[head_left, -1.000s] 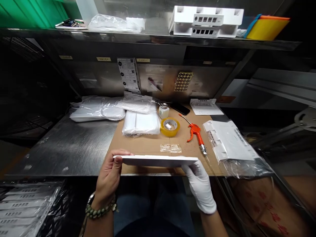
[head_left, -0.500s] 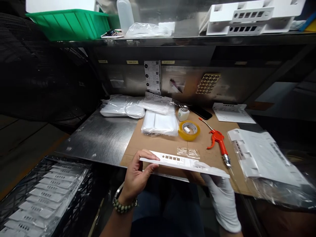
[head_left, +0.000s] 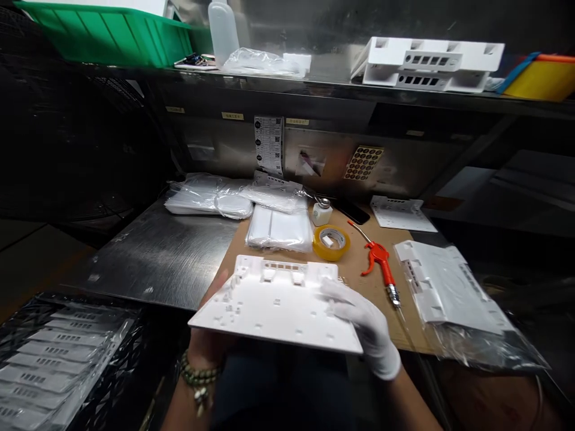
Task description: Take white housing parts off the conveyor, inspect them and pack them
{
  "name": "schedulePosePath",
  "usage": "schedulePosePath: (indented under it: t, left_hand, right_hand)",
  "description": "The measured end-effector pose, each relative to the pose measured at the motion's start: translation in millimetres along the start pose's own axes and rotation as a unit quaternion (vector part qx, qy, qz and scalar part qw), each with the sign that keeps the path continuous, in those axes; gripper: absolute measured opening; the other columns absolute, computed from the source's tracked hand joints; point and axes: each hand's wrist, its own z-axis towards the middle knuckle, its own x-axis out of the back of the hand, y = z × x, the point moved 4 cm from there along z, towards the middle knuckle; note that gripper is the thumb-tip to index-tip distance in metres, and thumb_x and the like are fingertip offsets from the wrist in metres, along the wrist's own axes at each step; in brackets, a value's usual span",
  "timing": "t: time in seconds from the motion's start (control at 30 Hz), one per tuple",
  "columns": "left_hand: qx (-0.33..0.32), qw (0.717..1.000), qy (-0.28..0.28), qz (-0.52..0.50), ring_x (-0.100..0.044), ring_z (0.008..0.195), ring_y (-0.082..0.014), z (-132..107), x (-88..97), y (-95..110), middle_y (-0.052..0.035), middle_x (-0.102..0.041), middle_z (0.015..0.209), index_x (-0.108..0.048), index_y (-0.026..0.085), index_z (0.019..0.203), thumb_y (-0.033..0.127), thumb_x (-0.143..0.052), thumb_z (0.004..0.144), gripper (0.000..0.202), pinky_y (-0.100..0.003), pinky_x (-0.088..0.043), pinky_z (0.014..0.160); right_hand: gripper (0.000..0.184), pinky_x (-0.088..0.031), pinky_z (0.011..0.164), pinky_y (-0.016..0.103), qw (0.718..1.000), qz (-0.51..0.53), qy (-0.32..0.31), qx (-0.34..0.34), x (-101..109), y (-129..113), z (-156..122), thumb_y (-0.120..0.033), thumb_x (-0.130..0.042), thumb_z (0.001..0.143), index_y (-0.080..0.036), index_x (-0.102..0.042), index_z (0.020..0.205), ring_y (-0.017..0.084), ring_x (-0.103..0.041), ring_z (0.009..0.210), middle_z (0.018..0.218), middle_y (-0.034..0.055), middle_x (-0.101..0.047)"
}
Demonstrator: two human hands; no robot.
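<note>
A white plastic panel (head_left: 278,305) with a raised, slotted back edge is held up over the front of the bench, its studded inner face turned toward me. My left hand (head_left: 211,338), bare with a bead bracelet at the wrist, grips the panel's left side from beneath; most of its fingers are hidden. My right hand (head_left: 366,323), in a white glove, is closed on the right side, with fingers lying over the panel's face. Behind the panel are a roll of yellow tape (head_left: 331,242) and a red air blow gun (head_left: 380,257).
Bagged white sheets (head_left: 281,227) and a small pump bottle (head_left: 321,212) lie farther back. More white panels (head_left: 453,287) rest at the right. At lower left, several bagged panels (head_left: 54,359) fill a black rack. A green bin (head_left: 112,36) sits on the shelf above.
The panel has tilted from nearly edge-on to showing its broad inner face. My right hand has moved its fingers onto that face, and my left hand has gone farther underneath. The view has shifted slightly.
</note>
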Motion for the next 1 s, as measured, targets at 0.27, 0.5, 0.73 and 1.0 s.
schedulePosePath:
  t: [0.27,0.5,0.73,1.0]
  left_hand:
    - [-0.141,0.984,-0.084,-0.067,-0.050,0.144,-0.0349,-9,4.2,38,-0.0129,-0.064,0.144,-0.041,0.018,0.159,0.024,-0.040,0.095,0.064,-0.060,-0.025,0.126]
    - [-0.214,0.972,-0.020,-0.096,-0.054,0.140,-0.0362,-26,13.2,55,-0.0120,-0.066,0.141,-0.044,0.020,0.158,0.020,-0.042,0.094,0.064,-0.060,-0.032,0.124]
    - [-0.216,0.972,-0.005,-0.096,-0.055,0.139,-0.0380,-11,2.5,56,-0.0143,-0.067,0.140,-0.040,0.017,0.159,0.022,-0.043,0.092,0.067,-0.063,-0.031,0.123]
    - [-0.215,0.969,0.083,-0.087,-0.060,0.134,-0.0395,12,-15.3,54,-0.0161,-0.071,0.134,-0.049,0.010,0.152,0.030,-0.042,0.096,0.060,-0.063,-0.036,0.121]
  right_hand:
    - [0.029,-0.054,0.094,0.040,0.815,-0.427,-0.188,-0.342,0,148,116,-0.036,-0.059,0.093,-0.020,-0.083,0.099,0.031,-0.070,0.108,0.106,0.0152,-0.078]
    - [0.026,-0.051,0.084,0.030,0.810,-0.436,-0.231,-0.317,-2,163,145,-0.040,-0.064,0.091,-0.025,-0.084,0.098,0.025,-0.071,0.100,0.112,0.0104,-0.077]
    - [0.038,-0.047,0.087,0.031,0.815,-0.474,-0.156,-0.293,23,183,212,-0.040,-0.051,0.101,-0.025,-0.078,0.121,0.025,-0.068,0.106,0.122,0.0110,-0.074]
    - [0.025,-0.040,0.075,0.032,0.799,-0.481,-0.190,-0.307,7,194,229,-0.029,-0.063,0.090,-0.023,-0.085,0.100,0.024,-0.067,0.092,0.116,0.0138,-0.075]
